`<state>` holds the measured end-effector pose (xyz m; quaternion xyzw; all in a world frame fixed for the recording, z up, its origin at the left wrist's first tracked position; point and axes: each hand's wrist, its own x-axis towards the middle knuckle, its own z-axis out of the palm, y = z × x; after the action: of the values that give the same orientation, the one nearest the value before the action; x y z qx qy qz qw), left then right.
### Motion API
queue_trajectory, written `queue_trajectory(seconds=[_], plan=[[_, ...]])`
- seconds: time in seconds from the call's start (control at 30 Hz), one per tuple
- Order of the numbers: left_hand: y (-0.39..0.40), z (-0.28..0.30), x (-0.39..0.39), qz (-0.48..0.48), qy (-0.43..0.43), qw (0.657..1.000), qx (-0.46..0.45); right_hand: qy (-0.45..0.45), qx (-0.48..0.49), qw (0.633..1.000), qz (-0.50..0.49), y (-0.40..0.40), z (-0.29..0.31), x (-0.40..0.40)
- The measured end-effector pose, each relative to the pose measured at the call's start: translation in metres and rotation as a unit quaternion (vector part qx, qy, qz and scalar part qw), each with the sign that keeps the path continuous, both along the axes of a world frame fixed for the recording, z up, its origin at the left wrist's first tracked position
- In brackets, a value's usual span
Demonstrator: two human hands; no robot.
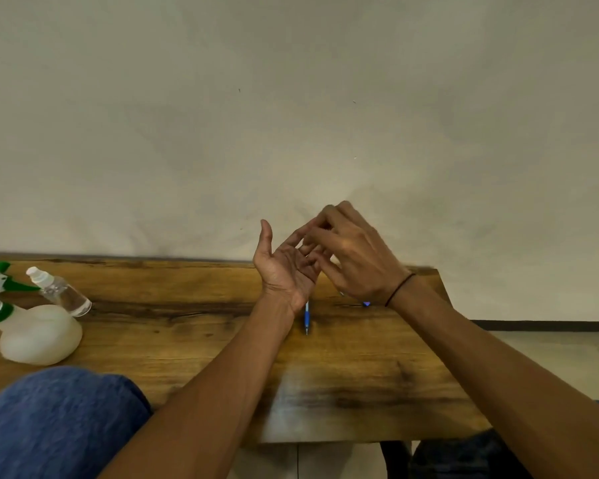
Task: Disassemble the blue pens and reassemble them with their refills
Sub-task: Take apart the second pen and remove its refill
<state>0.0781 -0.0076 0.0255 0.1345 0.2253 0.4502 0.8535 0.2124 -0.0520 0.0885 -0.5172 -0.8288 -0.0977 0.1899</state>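
Observation:
A blue pen (pixel 306 317) lies on the wooden table (pixel 194 326), tip toward me, partly under my left wrist. A small blue piece (pixel 366 303) shows on the table just below my right hand. My left hand (pixel 284 267) is raised above the table, palm up, fingers straight and spread. My right hand (pixel 353 257) hovers over the left fingers, back toward the camera, its fingers curled down onto them. Whether the right fingertips pinch anything is hidden.
A white spray bottle with a green trigger (pixel 32 330) lies at the table's left, with a small clear pump bottle (pixel 63 292) beside it. A plain wall stands right behind the table. My blue-clad knee (pixel 59 423) is at the near left edge.

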Motion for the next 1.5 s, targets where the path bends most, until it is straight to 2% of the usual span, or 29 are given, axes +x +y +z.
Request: queue_trajectory(seconds=[0.2, 0.8, 0.87, 0.97, 1.03, 1.1, 1.23, 1.33, 1.4, 1.5], plan=[[0.002, -0.004, 0.002, -0.012, 0.012, 1.000, -0.012, -0.061, -0.070, 0.996, 0.005, 0.003, -0.001, -0.018], [0.001, -0.004, 0.003, -0.028, 0.002, 0.999, 0.018, -0.117, -0.106, 0.987, -0.017, 0.010, -0.005, -0.024], [0.001, -0.004, 0.003, -0.025, -0.004, 1.000, 0.008, -0.072, -0.129, 0.989, -0.025, 0.011, -0.002, -0.021], [0.004, -0.005, 0.001, -0.022, 0.017, 1.000, -0.004, 0.068, -0.169, 0.982, -0.058, 0.016, 0.003, -0.014], [0.008, -0.006, -0.001, -0.017, 0.075, 0.997, -0.022, 0.196, -0.193, 0.959, -0.074, 0.020, 0.006, -0.007], [0.013, -0.011, -0.004, 0.002, 0.154, 0.986, -0.061, 0.286, -0.201, 0.933, -0.086, 0.023, 0.008, 0.000], [0.021, -0.025, -0.017, 0.025, 0.326, 0.941, -0.090, 0.370, -0.219, 0.895, -0.122, 0.027, 0.008, 0.009], [0.024, -0.043, -0.025, 0.038, 0.484, 0.872, -0.059, 0.406, -0.226, 0.876, -0.127, 0.028, 0.007, 0.011], [0.024, -0.055, -0.030, 0.025, 0.607, 0.795, 0.004, 0.422, -0.225, 0.869, -0.130, 0.027, 0.008, 0.012], [0.027, -0.067, -0.040, -0.073, 0.763, 0.631, 0.120, 0.433, -0.225, 0.863, -0.131, 0.028, 0.009, 0.013]])
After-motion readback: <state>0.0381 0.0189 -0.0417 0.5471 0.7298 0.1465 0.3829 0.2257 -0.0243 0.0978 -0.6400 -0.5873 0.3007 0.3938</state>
